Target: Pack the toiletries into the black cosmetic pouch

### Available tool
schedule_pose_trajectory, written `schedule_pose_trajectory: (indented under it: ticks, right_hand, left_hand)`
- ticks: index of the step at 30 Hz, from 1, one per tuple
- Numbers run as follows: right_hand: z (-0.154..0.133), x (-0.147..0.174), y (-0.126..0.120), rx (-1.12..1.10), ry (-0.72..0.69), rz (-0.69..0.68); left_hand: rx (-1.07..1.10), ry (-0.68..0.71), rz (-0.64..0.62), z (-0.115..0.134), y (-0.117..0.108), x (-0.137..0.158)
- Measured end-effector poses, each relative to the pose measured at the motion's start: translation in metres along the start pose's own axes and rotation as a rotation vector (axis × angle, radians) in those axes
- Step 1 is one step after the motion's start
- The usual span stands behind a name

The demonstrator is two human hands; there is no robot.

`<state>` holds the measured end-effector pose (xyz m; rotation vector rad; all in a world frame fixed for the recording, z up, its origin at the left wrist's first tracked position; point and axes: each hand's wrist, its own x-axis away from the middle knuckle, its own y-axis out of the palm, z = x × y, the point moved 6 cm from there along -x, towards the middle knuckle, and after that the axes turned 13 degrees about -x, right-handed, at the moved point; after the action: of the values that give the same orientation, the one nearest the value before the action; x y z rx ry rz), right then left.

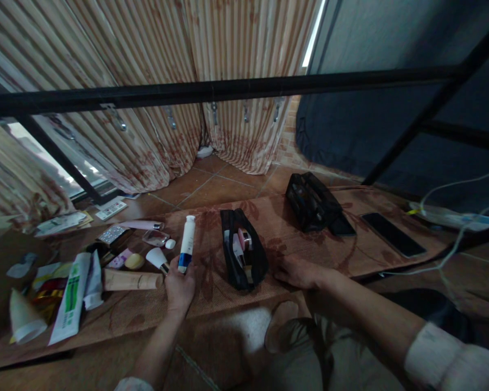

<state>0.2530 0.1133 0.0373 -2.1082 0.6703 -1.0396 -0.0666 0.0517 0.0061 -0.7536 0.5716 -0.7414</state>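
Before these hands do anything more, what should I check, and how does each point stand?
1. Left hand has the white-and-blue tube: ok.
2. Nearer black pouch is open: ok.
3. Room left inside it: cannot tell; several items already sit there.
4. Right hand touching that pouch: cannot tell; it is close beside it.
5. Phone apart from both hands: ok.

The open pouch [259, 260] partly hides the items [245, 239] inside; left of it, a green-striped tube [70, 298] bears unreadably small print.
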Motion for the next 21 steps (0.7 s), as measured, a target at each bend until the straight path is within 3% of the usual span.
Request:
schedule_pose_trajectory:
  ticks: [21]
  right_hand:
    - [-0.0009,0.0000,-0.0015,0.010,-0.013,0.000]
  left_hand:
    - [0.100,-0.061,-0.103,0.0057,0.0030,0.0015]
